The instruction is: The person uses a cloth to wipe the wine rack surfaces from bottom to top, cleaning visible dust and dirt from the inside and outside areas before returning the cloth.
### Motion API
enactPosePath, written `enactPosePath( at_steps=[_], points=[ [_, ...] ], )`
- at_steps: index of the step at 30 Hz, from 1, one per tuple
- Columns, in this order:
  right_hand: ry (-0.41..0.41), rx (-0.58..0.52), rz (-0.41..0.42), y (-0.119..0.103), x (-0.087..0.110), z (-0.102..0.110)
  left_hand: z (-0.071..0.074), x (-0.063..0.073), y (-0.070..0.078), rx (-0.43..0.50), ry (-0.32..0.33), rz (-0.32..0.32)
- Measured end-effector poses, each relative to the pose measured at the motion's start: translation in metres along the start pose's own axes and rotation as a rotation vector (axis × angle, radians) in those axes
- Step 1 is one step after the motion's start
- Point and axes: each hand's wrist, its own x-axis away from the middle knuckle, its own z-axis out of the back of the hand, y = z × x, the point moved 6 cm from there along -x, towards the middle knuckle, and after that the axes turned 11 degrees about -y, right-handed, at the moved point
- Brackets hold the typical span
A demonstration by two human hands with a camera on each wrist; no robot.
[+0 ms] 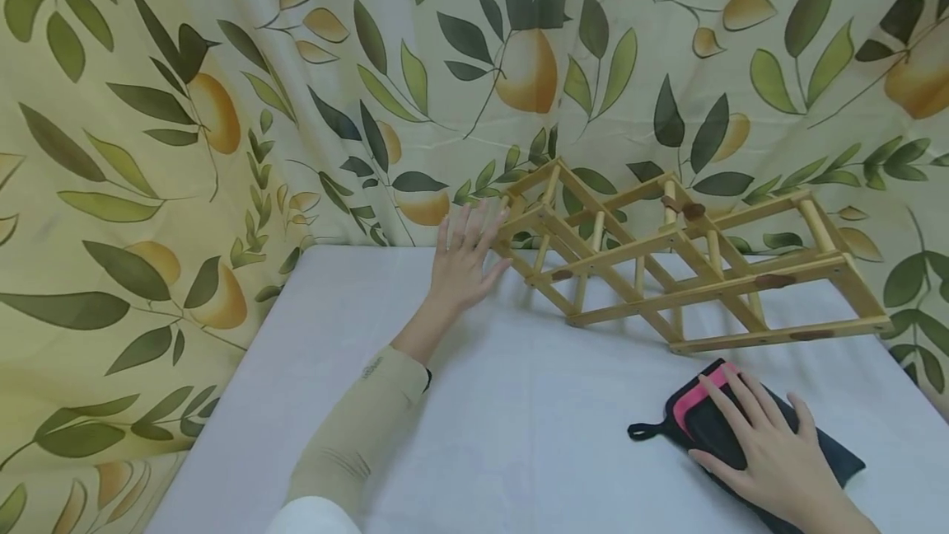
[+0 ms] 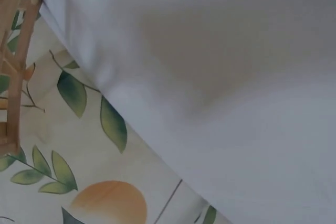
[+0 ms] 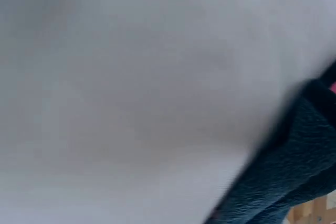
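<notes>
A light wooden lattice rack [image 1: 645, 270] with round crossbars stands at the back of the table; its end shows at the edge of the left wrist view. My left hand [image 1: 465, 258] is at the rack's left end, fingers stretched out and fingertips right by the end bars. On the right, my right hand [image 1: 774, 456] rests spread over a flat, dark fabric item [image 1: 697, 419] with a pink band and a small hanging loop. The right wrist view shows its dark, textured cloth [image 3: 294, 161]. Part of the item is hidden under the palm.
A white cloth covers the table [image 1: 519, 419]. Behind and to the left hangs a curtain [image 1: 334, 64] printed with leaves and orange fruit, close to the table's back edge. The fabric item lies in front of the rack's right part.
</notes>
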Motion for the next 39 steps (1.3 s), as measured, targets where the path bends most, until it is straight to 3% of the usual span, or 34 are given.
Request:
enactPosePath(
  at_steps=[8, 15, 22, 30, 39],
  points=[
    [-0.097, -0.009, -0.077, 0.005, 0.015, -0.015, 0.004, -0.022, 0.022, -0.132, 0.043, -0.015],
    [-0.124, 0.028, -0.133, 0.017, 0.019, -0.022, 0.014, -0.035, 0.033, -0.198, 0.164, 0.011],
    [-0.216, 0.022, -0.199, 0.027, 0.016, -0.029, 0.015, -0.043, 0.036, -0.252, 0.124, 0.05],
    [-0.281, 0.029, -0.168, 0.036, 0.01, -0.042, 0.01, -0.047, 0.038, -0.252, 0.048, 0.074],
    [-0.375, 0.075, -0.141, 0.039, -0.005, -0.046, 0.009, -0.048, 0.04, -0.233, 0.078, 0.086]
  ],
)
